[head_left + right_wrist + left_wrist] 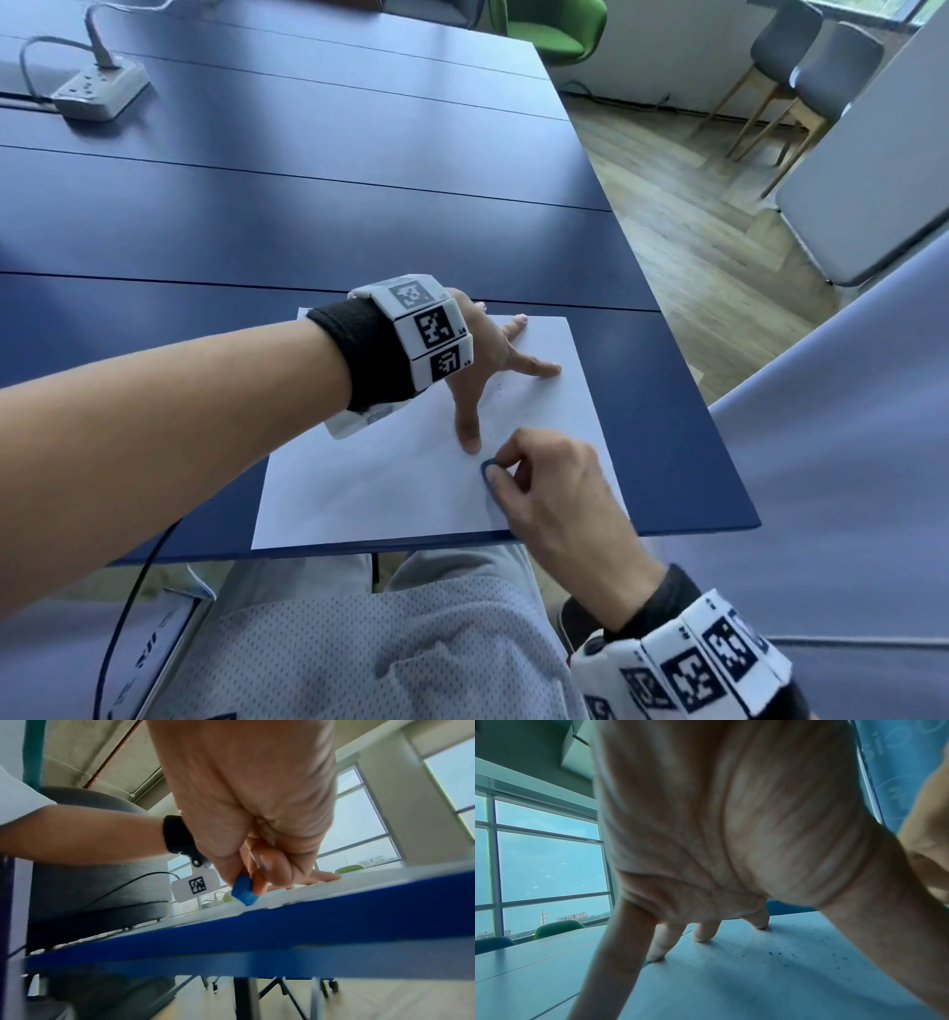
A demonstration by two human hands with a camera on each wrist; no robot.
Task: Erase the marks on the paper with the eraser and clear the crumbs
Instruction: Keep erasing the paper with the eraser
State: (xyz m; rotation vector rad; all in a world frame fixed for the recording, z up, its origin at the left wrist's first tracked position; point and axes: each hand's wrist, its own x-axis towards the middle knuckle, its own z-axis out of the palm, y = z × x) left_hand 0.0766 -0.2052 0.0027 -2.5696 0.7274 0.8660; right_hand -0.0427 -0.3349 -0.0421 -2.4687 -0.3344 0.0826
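Observation:
A white sheet of paper (390, 483) lies at the near edge of the blue table (308, 205). My left hand (488, 370) is spread on it, fingers straight, thumb and fingertips pressing the sheet down. My right hand (544, 483) pinches a small blue eraser (488, 470) between thumb and fingers, its tip on the paper just right of my left thumb. The right wrist view shows the eraser (244, 892) touching the sheet. Dark crumbs (808, 949) speckle the paper (731, 983) between my left thumb and fingers; faint specks (495, 395) show from above.
A white power strip (97, 92) with a cable sits at the far left of the table. The table's right edge drops to a wooden floor (693, 231). Grey chairs (801, 77) and a green chair (560, 25) stand beyond. My lap is below the near edge.

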